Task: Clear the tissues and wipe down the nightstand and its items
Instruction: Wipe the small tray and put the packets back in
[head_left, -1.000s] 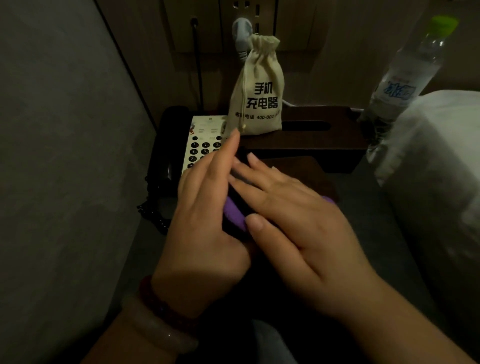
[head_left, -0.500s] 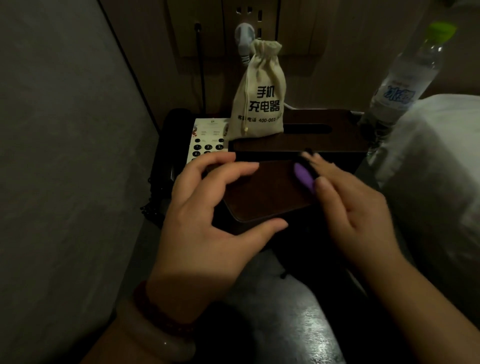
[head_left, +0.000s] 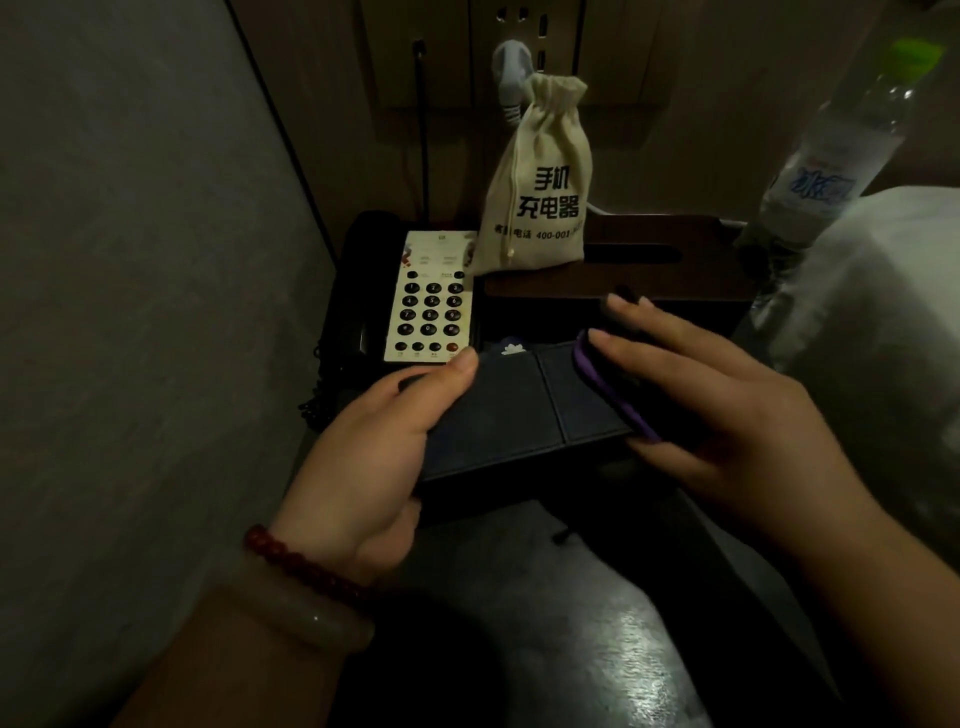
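Where a brown face of the flat case showed half a second ago, the dark case (head_left: 498, 415) now turns a blue-grey face upward, with a stitched seam down its middle and a small white mark at its far edge. The left hand (head_left: 374, 452) grips its left end, thumb on top and fingers curled out of sight beneath, whereas before the fingers arched over the far edge. The right hand (head_left: 727, 415) has moved from the case's right edge onto its right end: its fingers lie almost straight and press the purple cloth (head_left: 613, 395) flat against the surface, the thumb tip at the near edge. The case is held tilted just above the glossy counter (head_left: 623, 649), in front of the telephone (head_left: 431, 306) and the brown wooden tissue box (head_left: 649, 260). On the tissue box's left part the cloth drawstring pouch (head_left: 540, 187) with printed black characters stands upright, as before, below a plug (head_left: 511, 73) in the wall socket. The water bottle (head_left: 841, 140) with a green cap stands at the right, behind white bedding (head_left: 883, 312); neither has shifted. The left wrist wears a red beaded bracelet (head_left: 306, 566) and a pale bangle (head_left: 311, 618). The light is dim, and no loose tissues can be made out.
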